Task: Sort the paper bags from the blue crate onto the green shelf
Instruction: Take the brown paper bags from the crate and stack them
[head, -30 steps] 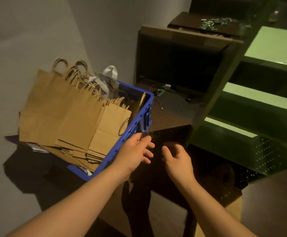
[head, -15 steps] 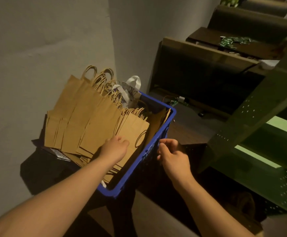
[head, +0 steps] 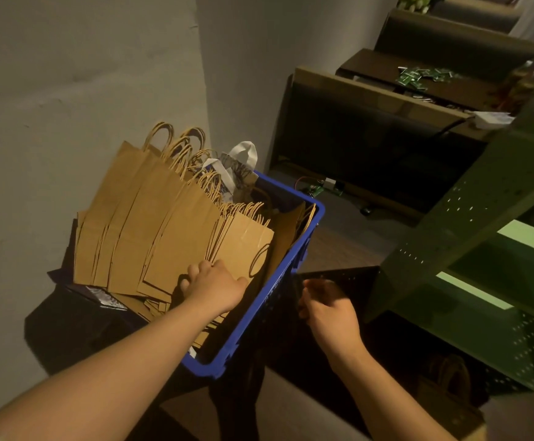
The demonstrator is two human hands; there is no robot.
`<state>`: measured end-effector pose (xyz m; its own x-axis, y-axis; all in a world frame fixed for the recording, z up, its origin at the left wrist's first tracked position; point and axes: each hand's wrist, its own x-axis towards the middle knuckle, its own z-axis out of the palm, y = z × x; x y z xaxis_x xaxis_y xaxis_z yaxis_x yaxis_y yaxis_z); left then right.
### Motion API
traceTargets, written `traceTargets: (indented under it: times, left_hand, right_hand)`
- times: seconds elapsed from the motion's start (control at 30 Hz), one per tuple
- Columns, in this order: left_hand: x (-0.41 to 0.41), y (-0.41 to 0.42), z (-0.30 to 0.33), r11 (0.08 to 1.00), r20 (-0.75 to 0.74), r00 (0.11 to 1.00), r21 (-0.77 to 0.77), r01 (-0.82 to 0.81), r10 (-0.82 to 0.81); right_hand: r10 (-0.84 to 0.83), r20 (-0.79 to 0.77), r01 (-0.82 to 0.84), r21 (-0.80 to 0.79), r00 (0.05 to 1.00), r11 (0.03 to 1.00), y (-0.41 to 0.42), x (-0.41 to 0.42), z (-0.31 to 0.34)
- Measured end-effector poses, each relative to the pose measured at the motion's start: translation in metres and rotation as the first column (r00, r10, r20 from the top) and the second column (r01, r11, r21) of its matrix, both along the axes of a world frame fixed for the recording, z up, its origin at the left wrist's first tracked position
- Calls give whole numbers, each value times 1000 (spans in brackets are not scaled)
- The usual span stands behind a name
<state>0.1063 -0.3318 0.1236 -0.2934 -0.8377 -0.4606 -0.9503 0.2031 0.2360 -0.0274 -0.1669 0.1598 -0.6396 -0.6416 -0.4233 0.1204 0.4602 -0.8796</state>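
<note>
A stack of brown paper bags [head: 164,224] with twisted handles leans in the blue crate [head: 253,319] against the wall at centre left. My left hand [head: 214,284] reaches into the crate, its fingers curled round the lower edges of the front, smaller bags [head: 243,243]. My right hand [head: 329,307] hovers just right of the crate's side, fingers loosely curled, holding nothing. The green shelf [head: 482,218], of perforated metal with light green boards, stands at the right.
A white-handled printed bag [head: 243,163] sticks up at the crate's back. The crate sits on a dark stand [head: 78,319]. Dark benches [head: 370,138] and a table with small green pieces [head: 418,74] lie behind. A brown bag [head: 447,377] sits low under the shelf.
My left hand went from the crate's rim into the crate and closed on the bags. My right hand came close to the crate's side, then drew slightly back. The view turned left.
</note>
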Motion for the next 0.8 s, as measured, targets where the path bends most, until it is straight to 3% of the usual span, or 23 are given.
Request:
traceTargets:
  times: [0.13,0.3,0.43,0.7,0.8]
  left_hand:
    - [0,1,-1,1000,-31,999,-8,-10,10]
    - [-1,-2,-5,997,-191,979,0,-80,78]
    - [-2,-3,-10,993,-133,985,38,-108,112]
    - [-8,5,-4,999,-1,1000,-31,-12,12]
    - [-6,7,-5,994,-85,996,-106,-31,22]
  right_hand:
    - [0,5,0,27,1000,1000,5,1,-1]
    - [5,-35,-3,58,999,998,11,2,-2]
    - [3,-41,0,79,999,997,16,0,-2]
    - [-9,-72,19,140,997,990,22,-3,-6]
    - [-9,-52,17,141,999,990,24,-1,-6]
